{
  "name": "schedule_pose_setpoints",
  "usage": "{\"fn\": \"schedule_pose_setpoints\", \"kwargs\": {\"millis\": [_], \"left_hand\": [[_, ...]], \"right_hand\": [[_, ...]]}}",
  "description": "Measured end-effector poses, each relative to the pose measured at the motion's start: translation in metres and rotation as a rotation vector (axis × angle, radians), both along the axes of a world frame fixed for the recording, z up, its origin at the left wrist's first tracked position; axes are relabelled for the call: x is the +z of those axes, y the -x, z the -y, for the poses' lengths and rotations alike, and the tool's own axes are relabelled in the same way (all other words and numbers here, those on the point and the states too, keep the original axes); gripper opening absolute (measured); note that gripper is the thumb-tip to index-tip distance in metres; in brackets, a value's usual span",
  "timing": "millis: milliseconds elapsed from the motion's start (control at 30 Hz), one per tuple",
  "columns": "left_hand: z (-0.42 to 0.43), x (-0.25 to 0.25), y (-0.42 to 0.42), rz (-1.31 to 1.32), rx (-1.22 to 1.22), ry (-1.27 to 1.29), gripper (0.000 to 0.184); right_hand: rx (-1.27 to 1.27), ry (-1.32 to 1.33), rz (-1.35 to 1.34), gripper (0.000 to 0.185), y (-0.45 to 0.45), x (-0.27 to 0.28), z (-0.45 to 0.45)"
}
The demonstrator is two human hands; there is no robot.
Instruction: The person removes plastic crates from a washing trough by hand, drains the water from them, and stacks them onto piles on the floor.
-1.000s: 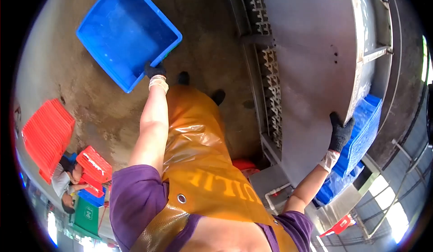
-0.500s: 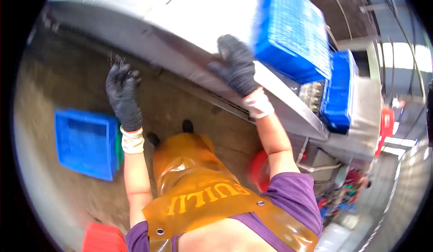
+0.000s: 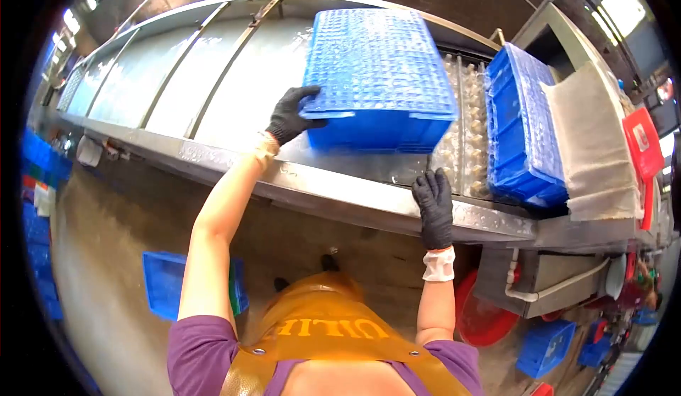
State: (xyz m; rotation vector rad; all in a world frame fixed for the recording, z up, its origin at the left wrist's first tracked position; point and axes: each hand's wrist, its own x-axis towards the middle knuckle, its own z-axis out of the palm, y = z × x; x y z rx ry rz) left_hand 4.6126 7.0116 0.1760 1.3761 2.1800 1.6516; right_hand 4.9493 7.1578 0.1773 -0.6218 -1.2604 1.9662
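Note:
My left hand (image 3: 291, 116), in a black glove, grips the left front corner of an upside-down blue crate (image 3: 379, 77) with a wet ribbed bottom. The crate rests on the metal conveyor table (image 3: 340, 188). Near the table's front edge, just below the crate's right side, my right hand (image 3: 434, 208) has its gloved fingers close together; whether they touch the metal rim is hard to tell. A second blue crate (image 3: 521, 126) stands tilted to the right, over the white conveyor parts (image 3: 474, 123) and against a cloth flap (image 3: 592, 141).
Another blue crate (image 3: 163, 282) lies on the floor at the lower left. A red basin (image 3: 484, 318) and a blue basket (image 3: 546, 346) are under the table's right end. A red container (image 3: 643, 144) hangs at the right. Blue crates (image 3: 39, 233) line the far left.
My left hand has released the floor crate and moved up to the crate on the table. My right hand has moved down to the table's front edge. The view has turned toward the table.

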Motion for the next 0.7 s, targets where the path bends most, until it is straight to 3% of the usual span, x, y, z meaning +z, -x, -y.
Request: {"fn": "schedule_pose_setpoints", "kwargs": {"millis": [100,133,167,233,300,333,367,400,433,500,567,700], "left_hand": [[-0.034,0.075,-0.057,-0.331,0.124,-0.109,0.058],[-0.049,0.096,-0.072,-0.360,0.148,-0.204,0.053],[-0.058,0.123,-0.088,-0.443,0.202,-0.219,0.049],[-0.069,0.142,-0.108,-0.300,0.176,-0.322,0.050],[-0.056,0.150,-0.126,-0.396,0.243,-0.424,0.051],[-0.040,0.150,-0.134,-0.413,0.246,-0.390,0.049],[-0.030,0.144,-0.142,-0.344,0.228,-0.430,0.050],[-0.016,0.136,-0.150,-0.284,0.230,-0.405,0.049],[0.001,0.129,-0.155,-0.287,0.223,-0.326,0.047],[0.027,0.118,-0.165,-0.304,0.271,-0.402,0.045],[0.030,0.129,-0.182,-0.239,0.342,-0.335,0.044],[0.055,0.123,-0.195,-0.295,0.347,-0.408,0.046]], "right_hand": [[0.193,0.125,-0.150,0.055,0.008,-0.033,-0.026],[0.155,-0.376,0.071,0.055,0.013,-0.068,-0.040],[0.186,-0.168,-0.012,0.054,0.024,-0.056,-0.034],[0.187,0.269,-0.187,0.051,0.044,-0.031,-0.020],[0.548,0.263,-0.398,0.050,0.044,-0.007,-0.010],[0.805,0.693,-0.580,0.052,0.041,0.012,-0.013],[0.235,0.778,-0.274,0.056,0.037,0.045,0.016],[0.127,0.755,-0.217,0.057,0.034,0.030,0.016],[0.105,0.791,-0.203,0.056,0.030,0.025,0.023],[0.129,0.809,-0.159,0.055,0.030,0.023,0.041],[0.100,0.672,-0.092,0.054,0.018,0.034,0.044],[0.313,0.436,-0.014,0.055,0.027,0.033,0.062]]}}
